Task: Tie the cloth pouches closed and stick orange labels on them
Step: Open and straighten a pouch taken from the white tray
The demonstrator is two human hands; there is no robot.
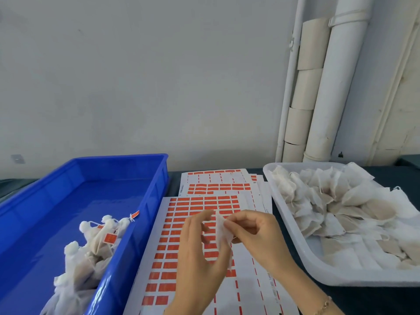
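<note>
At the table's [368,300] left edge, a blue bin [146,201] holds tied, labelled pouches [97,244]. A white tray [293,233] at the right edge holds untied pouches [336,201]. Over the orange label sheet [168,264] between them, the right hand [254,233] pinches one pouch [223,233] and the left hand [200,253] grips it with loosely curled fingers.

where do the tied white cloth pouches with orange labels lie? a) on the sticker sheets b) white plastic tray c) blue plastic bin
c: the tied white cloth pouches with orange labels sit in the blue plastic bin; the white plastic tray holds flat, unlabelled ones.
</note>
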